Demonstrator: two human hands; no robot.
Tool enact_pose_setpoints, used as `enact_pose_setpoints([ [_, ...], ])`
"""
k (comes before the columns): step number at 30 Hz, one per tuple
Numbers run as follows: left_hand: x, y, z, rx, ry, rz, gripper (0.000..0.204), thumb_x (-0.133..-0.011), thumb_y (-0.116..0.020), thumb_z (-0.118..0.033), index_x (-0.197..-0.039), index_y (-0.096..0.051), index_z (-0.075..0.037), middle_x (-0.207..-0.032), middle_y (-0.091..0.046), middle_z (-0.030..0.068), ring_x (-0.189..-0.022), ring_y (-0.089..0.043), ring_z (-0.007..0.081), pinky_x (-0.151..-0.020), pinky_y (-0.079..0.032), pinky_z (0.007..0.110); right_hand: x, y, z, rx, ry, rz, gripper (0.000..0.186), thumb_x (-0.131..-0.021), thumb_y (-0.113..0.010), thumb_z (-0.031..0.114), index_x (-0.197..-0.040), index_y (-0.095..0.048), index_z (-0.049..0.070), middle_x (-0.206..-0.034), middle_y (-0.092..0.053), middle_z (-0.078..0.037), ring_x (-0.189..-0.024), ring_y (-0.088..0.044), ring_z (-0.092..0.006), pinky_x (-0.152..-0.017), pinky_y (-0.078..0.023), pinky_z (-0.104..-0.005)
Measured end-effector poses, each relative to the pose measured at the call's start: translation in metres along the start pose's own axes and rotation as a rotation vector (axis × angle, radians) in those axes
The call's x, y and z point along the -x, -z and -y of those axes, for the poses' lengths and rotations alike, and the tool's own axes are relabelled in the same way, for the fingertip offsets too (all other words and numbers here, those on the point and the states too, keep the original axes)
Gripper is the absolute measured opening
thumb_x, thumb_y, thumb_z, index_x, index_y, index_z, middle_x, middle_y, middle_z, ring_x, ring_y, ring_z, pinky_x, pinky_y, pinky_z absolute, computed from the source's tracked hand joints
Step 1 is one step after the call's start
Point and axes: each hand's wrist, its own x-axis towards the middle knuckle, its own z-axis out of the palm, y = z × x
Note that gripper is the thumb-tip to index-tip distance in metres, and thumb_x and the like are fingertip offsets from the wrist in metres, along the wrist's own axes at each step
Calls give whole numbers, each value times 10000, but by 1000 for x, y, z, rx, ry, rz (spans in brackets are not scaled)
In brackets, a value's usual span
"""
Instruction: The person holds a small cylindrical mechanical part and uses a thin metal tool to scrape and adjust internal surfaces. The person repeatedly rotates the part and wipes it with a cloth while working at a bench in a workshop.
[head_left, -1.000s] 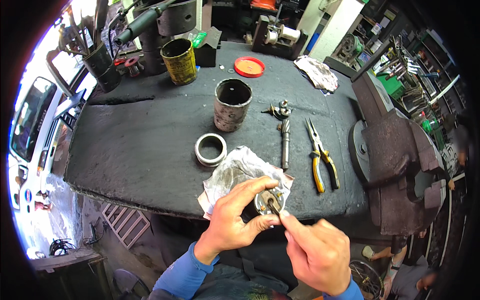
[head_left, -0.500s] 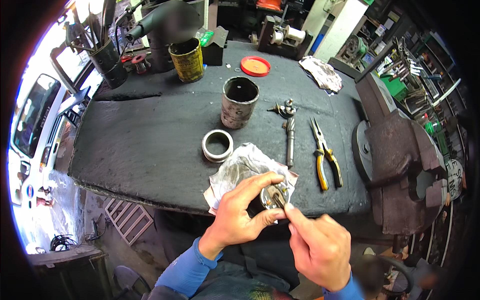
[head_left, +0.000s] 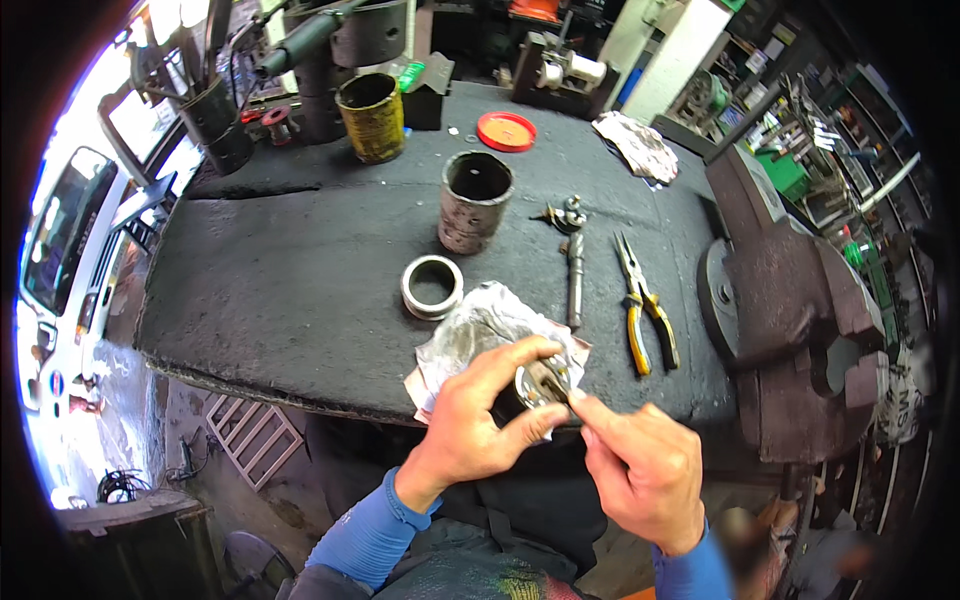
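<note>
My left hand (head_left: 455, 430) grips a small round metal part (head_left: 541, 386) between thumb and fingers, just above the bench's front edge. My right hand (head_left: 650, 470) is curled, its index fingertip and thumb up against the part's right side; whatever they pinch is too small to make out. Beneath the part lies a crumpled, stained rag (head_left: 470, 325). A metal ring (head_left: 432, 311) sits beyond the rag's left side, with a grimy cylindrical can (head_left: 468, 222) behind it. To the right are a metal rod (head_left: 576, 285), a small metal fitting (head_left: 572, 214) and long-nose pliers (head_left: 638, 305) with yellow-black handles.
The dark workbench (head_left: 270, 270) carries a large vise (head_left: 800, 320) at its right end. Farther back stand a yellow can (head_left: 372, 130), a red lid (head_left: 507, 131) and a second cloth (head_left: 640, 150). A metal grate (head_left: 255, 440) lies on the floor at left.
The right fingertips have shifted slightly rightward along the part, and the part has turned a little in my left hand. The whole view has moved slightly.
</note>
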Motion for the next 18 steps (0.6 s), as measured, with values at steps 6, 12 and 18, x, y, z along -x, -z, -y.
enact_pose_setpoints([
  [6, -1, 1, 1, -36, -53, -12, 599, -906, -925, -248, -1413, -694, -30, -1303, -765, 171, -1209, -750, 306, -1038, -572, 403, 2, 8, -12, -30, 27, 16, 435, -860, -802, -55, -1285, -812, 40, -738, -711, -84, -603, -645, -235, -603, -467, -368],
  [12, -1, 3, 0, -35, -40, -11, 607, -902, -927, -249, -1419, -693, -37, -1307, -764, 172, -1202, -750, 302, -1038, -572, 404, -17, -4, -24, -30, 136, 17, 455, -863, -798, -34, -1305, -801, 75, -707, -638, -55, -611, -612, -240, -622, -461, -390],
  [18, -1, 1, 0, -15, -16, -11, 614, -900, -929, -256, -1423, -693, -39, -1313, -763, 173, -1206, -747, 306, -1044, -567, 399, -12, 6, -32, 42, 158, 26, 555, -784, -794, -65, -1313, -798, 101, -681, -550, -19, -609, -554, -226, -631, -433, -383],
])
